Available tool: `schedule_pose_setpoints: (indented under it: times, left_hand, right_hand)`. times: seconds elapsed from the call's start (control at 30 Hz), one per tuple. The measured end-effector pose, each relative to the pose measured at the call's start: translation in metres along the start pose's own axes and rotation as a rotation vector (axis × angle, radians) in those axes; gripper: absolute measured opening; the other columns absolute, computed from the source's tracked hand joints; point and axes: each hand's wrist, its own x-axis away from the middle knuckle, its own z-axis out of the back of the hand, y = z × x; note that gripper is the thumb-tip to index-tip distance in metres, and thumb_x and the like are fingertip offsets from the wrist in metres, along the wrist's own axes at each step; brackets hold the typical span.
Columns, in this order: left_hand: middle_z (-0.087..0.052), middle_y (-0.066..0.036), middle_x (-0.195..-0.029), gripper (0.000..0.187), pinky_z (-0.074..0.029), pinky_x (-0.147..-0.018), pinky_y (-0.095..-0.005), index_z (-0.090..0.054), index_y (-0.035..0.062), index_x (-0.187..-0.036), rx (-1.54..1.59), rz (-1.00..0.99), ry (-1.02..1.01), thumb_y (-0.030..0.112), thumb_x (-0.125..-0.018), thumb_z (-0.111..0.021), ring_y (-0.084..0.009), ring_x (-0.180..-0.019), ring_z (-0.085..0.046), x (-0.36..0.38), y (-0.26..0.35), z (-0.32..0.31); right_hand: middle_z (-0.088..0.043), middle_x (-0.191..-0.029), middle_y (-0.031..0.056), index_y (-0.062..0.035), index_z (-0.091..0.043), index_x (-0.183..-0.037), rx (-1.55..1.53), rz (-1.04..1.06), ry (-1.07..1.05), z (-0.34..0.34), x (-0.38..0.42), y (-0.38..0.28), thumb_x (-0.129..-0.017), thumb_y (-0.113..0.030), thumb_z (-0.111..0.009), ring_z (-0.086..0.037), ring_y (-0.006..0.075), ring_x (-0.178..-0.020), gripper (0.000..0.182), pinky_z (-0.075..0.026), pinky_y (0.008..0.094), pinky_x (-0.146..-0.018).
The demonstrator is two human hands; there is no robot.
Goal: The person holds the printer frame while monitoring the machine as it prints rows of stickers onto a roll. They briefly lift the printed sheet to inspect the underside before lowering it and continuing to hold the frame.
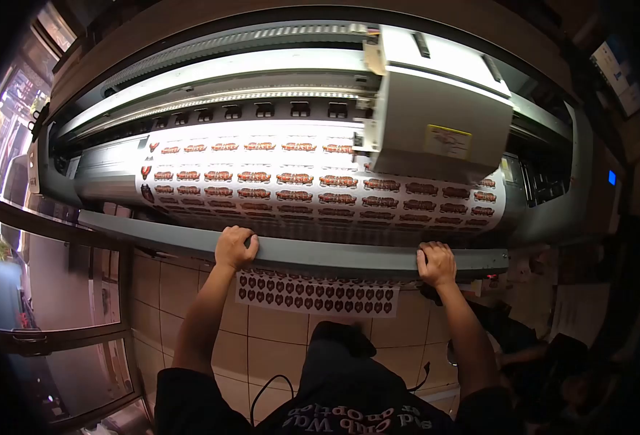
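Both my hands rest on the long grey front bar [334, 255] of a wide-format printer. My left hand [236, 248] curls over the bar left of centre, its fingers closed round the edge. Further right, my right hand [437, 264] grips the same bar in a similar way. Beyond the bar, a white printed sheet [276, 159] with rows of red-brown logos curves over the platen. The large grey print carriage [443, 109] stands over the sheet's right part and hides some of it.
Below the bar, the sheet's lower end [316, 293] with small dark prints hangs near the tiled floor [269, 357]. A black cable [271, 378] lies by my legs. Glass doors [59, 283] stand at left. A small blue display [612, 177] is at right.
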Motion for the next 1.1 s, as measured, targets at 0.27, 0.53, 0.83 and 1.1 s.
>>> schedule_pose_setpoints:
  times: [0.27,0.53,0.83,1.1]
  left_hand:
    - [-0.066,-0.012,-0.076,0.016,-0.047,-0.076,-0.0421,-0.069,0.0044,-0.078,-0.020,0.013,0.007,0.019,-0.082,-0.062,-0.0311,-0.076,-0.061,0.0015,-0.0036,-0.0022]
    - [-0.065,-0.012,-0.076,0.016,-0.046,-0.076,-0.0425,-0.069,0.0053,-0.078,0.006,-0.012,0.012,0.019,-0.082,-0.062,-0.0311,-0.075,-0.060,0.0002,-0.0042,-0.0013]
    - [-0.065,-0.011,-0.076,0.015,-0.046,-0.076,-0.0419,-0.068,0.0061,-0.078,-0.004,-0.019,0.006,0.020,-0.082,-0.062,-0.0304,-0.075,-0.060,-0.0009,-0.0044,-0.0013]
    - [-0.065,-0.011,-0.076,0.013,-0.046,-0.075,-0.0421,-0.067,0.0056,-0.077,0.013,-0.033,0.010,0.018,-0.081,-0.063,-0.0310,-0.075,-0.060,-0.0004,-0.0056,-0.0028]
  right_hand:
    - [-0.068,-0.091,0.0151,-0.0011,-0.068,-0.096,-0.037,0.013,0.013,0.0001,0.0011,0.0003,-0.087,-0.020,-0.058,-0.064,0.0341,-0.088,0.024,-0.048,0.0446,-0.084]
    - [-0.065,-0.088,0.0126,-0.0023,-0.067,-0.096,-0.018,0.061,0.053,-0.0043,0.0011,0.0060,-0.086,-0.021,-0.060,-0.063,0.0313,-0.085,0.022,-0.048,0.0415,-0.080]
    - [-0.062,-0.082,0.0112,-0.0044,-0.063,-0.089,-0.040,0.084,0.094,-0.0008,-0.0012,0.0038,-0.085,-0.021,-0.061,-0.060,0.0304,-0.081,0.017,-0.047,0.0414,-0.077]
    - [-0.065,-0.085,0.0145,-0.0014,-0.064,-0.090,-0.061,0.053,0.045,0.0004,-0.0012,0.0028,-0.084,-0.017,-0.060,-0.062,0.0329,-0.084,0.017,-0.047,0.0428,-0.080]
